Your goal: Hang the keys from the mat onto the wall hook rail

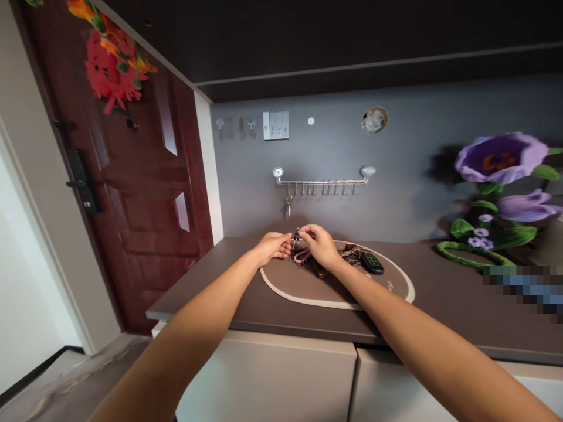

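Both hands meet over the left part of a brown oval mat (308, 296) with a pale rim. My left hand (275, 246) is closed, thumb and finger pinched at the left side of a small key ring (296, 232). From the right, my right hand (320, 243) pinches the same ring. A pink strap loop (302, 256) hangs or lies just below the fingers. Right of my right hand, a bunch of keys (350, 254) and a black key fob (372, 263) with green marks rest on the mat. On the wall above is a clear hook rail (323, 182), with keys (288, 207) hanging at its left end.
The mat lies on a dark countertop (255, 316) above pale cabinet doors. Purple artificial flowers (501, 161) stand at the right. A dark shelf (352, 41) overhangs the counter. At the left is a red-brown door (145, 205) with a black handle.
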`<state>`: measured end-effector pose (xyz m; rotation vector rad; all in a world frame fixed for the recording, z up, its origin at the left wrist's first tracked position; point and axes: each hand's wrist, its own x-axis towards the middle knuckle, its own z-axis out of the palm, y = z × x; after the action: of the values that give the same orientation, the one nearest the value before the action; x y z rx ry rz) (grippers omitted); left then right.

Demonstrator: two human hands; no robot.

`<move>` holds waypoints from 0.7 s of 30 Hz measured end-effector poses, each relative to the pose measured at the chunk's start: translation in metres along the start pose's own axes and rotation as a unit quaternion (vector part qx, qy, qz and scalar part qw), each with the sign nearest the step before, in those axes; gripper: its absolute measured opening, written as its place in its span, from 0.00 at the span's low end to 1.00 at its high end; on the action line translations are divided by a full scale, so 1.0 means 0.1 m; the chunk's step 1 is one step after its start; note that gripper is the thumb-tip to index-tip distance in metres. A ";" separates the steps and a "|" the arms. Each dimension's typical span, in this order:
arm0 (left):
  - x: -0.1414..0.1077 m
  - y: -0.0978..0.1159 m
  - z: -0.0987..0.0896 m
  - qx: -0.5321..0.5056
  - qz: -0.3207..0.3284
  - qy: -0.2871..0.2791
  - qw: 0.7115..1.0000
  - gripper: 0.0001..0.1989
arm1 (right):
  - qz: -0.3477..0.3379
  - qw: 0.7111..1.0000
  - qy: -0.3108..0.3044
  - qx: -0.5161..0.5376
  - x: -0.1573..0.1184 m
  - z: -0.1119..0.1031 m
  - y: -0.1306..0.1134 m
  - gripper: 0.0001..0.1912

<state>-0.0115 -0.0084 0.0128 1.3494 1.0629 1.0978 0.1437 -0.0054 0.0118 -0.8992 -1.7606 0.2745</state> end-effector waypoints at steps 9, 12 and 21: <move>0.06 -0.10 -0.04 0.365 0.181 0.077 0.910 0.10 | 0.087 0.989 -0.013 0.121 0.14 -0.02 0.04 0.11; 0.05 -0.10 -0.06 0.441 0.215 0.081 0.868 0.11 | 0.112 0.980 -0.006 0.165 0.28 -0.05 0.00 0.10; 0.03 -0.10 -0.04 0.505 0.222 0.063 0.832 0.13 | 0.134 0.980 0.078 0.126 0.96 -0.03 -0.02 0.06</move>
<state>-0.0148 -0.0041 0.0035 2.4902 1.5771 0.9568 0.1339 0.0585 0.0829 -0.9454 -1.4209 0.5738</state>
